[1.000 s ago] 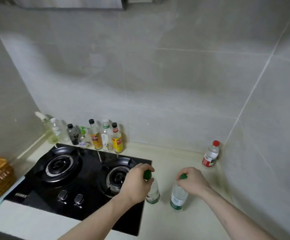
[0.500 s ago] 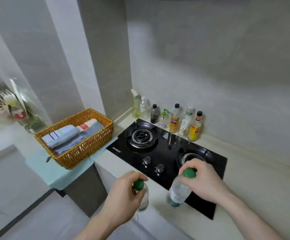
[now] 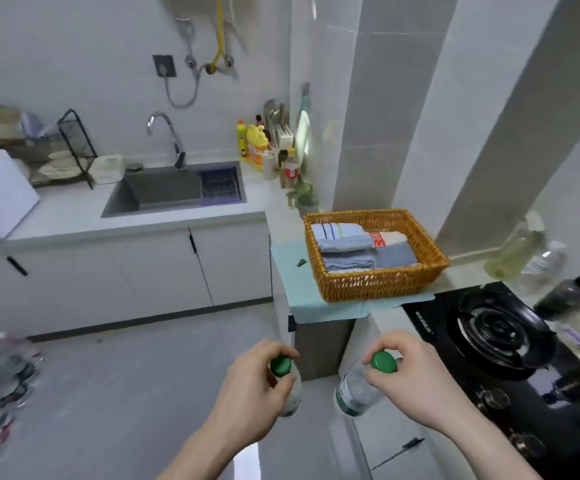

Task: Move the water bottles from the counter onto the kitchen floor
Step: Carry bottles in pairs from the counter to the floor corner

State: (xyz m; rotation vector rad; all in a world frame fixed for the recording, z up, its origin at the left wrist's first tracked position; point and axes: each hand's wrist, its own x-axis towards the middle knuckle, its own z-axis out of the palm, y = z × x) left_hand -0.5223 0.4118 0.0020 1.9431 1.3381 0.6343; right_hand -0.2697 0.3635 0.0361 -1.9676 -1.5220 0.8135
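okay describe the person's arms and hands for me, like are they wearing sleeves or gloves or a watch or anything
Both forearms are bare as far as the frame shows: no sleeve edge is visible on either. The left hand and right hand wear no gloves. No watch, bracelet or ring shows on the wrists or on the visible fingers. The upper arms are out of frame, so short sleeves cannot be ruled out.

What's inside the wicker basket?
The wicker basket holds folded towels, blue and striped, plus a white cloth with red print. Anything beneath them is hidden.
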